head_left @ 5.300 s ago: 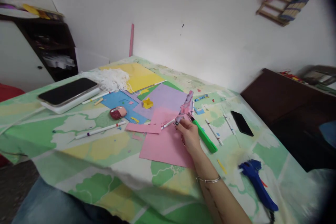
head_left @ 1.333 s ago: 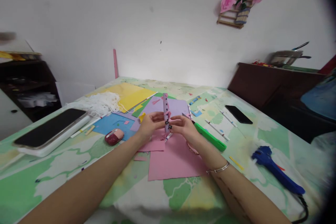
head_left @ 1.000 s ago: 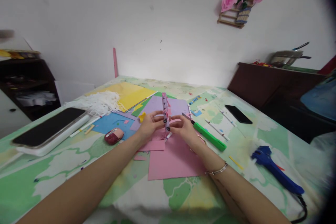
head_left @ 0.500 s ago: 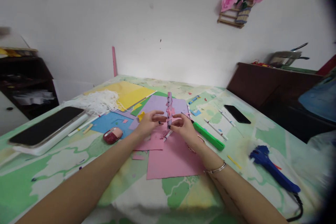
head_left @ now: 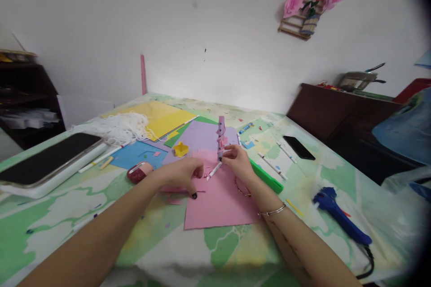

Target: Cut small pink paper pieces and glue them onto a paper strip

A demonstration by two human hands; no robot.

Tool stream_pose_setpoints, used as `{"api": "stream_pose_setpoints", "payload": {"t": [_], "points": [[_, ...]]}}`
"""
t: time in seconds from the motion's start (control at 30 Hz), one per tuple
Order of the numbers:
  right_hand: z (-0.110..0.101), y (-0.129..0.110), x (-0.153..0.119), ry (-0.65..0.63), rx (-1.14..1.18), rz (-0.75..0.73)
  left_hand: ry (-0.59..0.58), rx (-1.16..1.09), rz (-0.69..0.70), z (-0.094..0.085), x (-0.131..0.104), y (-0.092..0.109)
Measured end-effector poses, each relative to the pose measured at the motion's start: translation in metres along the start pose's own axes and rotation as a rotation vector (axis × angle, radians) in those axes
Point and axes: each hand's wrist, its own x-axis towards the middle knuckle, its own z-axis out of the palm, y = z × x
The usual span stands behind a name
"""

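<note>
Upright above the pink sheets stands a slim purple paper strip or tube with dark spots and pink paper bits on it. My right hand pinches its lower end between thumb and fingers. My left hand is over the pink paper, thumb apart from the curled fingers, holding nothing that I can see. Between the hands lie a white stick-like pen and small pink paper scraps. Just beyond my left hand sits a yellow star-shaped piece.
A green cutter-like tool lies by my right wrist, and a blue glue gun with a cord farther right. Phones lie on both sides. White yarn, yellow sheets and a red case are on the left.
My left hand has moved away from the purple paper piece, down and left to the pink paper, uncovering the yellow star-shaped piece. My right hand stays at the purple piece. The view shifts slightly.
</note>
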Motion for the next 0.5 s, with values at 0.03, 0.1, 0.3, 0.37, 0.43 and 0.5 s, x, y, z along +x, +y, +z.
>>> {"api": "stream_pose_setpoints", "payload": {"t": [0.03, 0.1, 0.3, 0.37, 0.43, 0.5], "points": [[0.0, 0.0, 0.0, 0.007, -0.005, 0.0, 0.004, -0.007, 0.001, 0.0, 0.0, -0.001], [0.0, 0.001, 0.001, 0.021, -0.023, 0.001, 0.005, -0.025, -0.003, 0.0, -0.001, -0.001], [-0.001, 0.0, -0.001, 0.026, -0.089, 0.016, -0.002, -0.11, -0.004, -0.002, 0.0, -0.004], [-0.001, 0.001, 0.0, 0.031, -0.122, 0.021, -0.019, -0.144, -0.036, -0.003, 0.002, -0.006], [-0.001, 0.002, 0.0, 0.045, -0.166, 0.019, 0.009, -0.205, -0.06, -0.006, 0.004, -0.008], [-0.001, 0.003, 0.001, 0.066, -0.211, 0.008, 0.078, -0.299, -0.054, -0.01, 0.006, -0.009]]}}
